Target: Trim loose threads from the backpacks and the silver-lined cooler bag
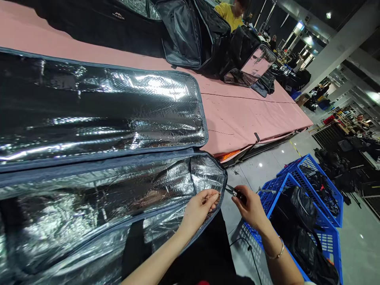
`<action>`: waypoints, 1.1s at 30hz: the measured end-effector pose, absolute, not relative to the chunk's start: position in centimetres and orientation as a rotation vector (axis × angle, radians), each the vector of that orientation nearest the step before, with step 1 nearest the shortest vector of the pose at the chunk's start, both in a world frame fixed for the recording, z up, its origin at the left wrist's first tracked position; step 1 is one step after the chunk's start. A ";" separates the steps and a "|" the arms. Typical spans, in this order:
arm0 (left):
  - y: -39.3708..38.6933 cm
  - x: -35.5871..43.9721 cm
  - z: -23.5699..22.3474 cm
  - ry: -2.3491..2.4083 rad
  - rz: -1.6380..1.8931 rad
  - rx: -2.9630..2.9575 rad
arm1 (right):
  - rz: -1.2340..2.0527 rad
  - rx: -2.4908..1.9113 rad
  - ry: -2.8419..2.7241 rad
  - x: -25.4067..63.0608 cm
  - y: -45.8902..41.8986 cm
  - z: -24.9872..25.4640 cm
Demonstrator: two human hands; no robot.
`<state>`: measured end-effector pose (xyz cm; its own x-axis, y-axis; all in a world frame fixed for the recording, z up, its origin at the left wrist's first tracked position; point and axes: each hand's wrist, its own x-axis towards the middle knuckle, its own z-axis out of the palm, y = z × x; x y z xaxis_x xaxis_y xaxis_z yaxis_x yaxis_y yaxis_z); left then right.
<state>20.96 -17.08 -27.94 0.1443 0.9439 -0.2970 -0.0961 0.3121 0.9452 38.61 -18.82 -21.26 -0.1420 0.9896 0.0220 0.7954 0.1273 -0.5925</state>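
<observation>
A large bag [166, 188] with shiny silver foil lining and dark blue edge binding lies opened out, its near corner hanging over the table's front edge. At that corner my left hand [201, 206] is closed in a pinch on the bag's lining beside the bound edge; whether a thread is between the fingertips is too small to tell. Just right of the edge, my right hand [249, 206] is closed around small thread snips [234, 190]. Their blades point left toward the binding. The opened flap [118, 111] of foil lies flat on the table behind.
A pink-covered table [252, 114] extends away to the right. More black bags [190, 35] stand along its far side, with a person in a yellow top [227, 14] behind. Blue plastic crates [329, 233] holding black bags and straps stand on the floor at right.
</observation>
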 end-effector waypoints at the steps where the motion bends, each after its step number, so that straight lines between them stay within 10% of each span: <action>1: -17.0 21.0 -28.0 1.172 0.941 0.974 | 0.593 -1.747 -2.065 38.7 -18.8 -20.8; 19: -16.9 21.5 -26.7 1.268 0.958 1.265 | 0.094 -1.865 -2.767 35.9 -17.4 -17.3; 33: -21.8 11.4 -22.0 1.284 0.885 1.274 | 0.449 -1.456 -2.202 34.4 -16.8 -20.3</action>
